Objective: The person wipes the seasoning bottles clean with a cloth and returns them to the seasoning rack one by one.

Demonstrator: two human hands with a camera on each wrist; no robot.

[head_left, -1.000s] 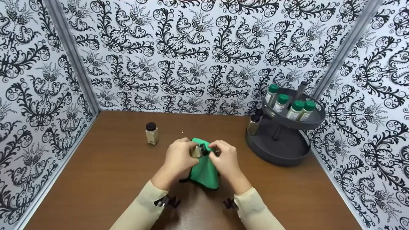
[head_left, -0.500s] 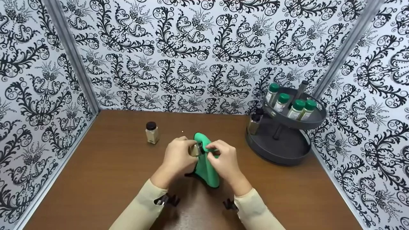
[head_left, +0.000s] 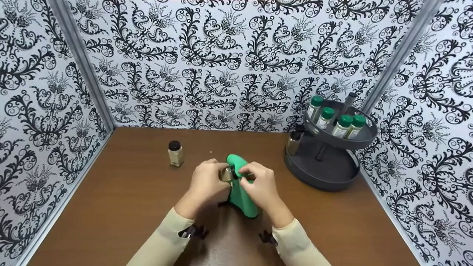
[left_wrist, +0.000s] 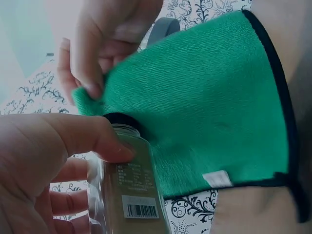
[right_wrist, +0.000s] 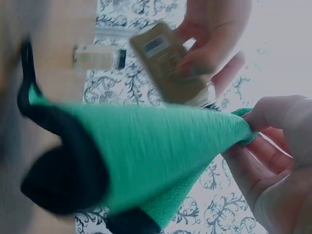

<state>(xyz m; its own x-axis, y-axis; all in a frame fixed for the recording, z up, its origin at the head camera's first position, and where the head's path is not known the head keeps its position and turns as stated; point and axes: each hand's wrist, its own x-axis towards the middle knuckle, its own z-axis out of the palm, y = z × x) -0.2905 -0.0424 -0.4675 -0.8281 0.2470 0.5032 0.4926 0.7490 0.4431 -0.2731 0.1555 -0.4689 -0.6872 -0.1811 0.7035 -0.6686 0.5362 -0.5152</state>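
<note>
My left hand grips a clear spice jar that has a black cap and brownish contents; a barcode label shows on its side. The jar lies tilted over, its cap toward my right hand. Between thumb and fingers, that right hand pinches a green cloth with black edging. The cloth touches or nearly touches the capped end and hangs down below it. In the right wrist view the cloth hides the jar's cap.
A second black-capped jar stands on the brown table at the left. On the right is a dark two-tier turntable; several green-capped jars fill its upper tier, and black-capped jars its lower one.
The cloth has folded narrower and its hanging end has swung a little to the right. Its upper edge has risen around the cap. Both hands stay almost in place.
</note>
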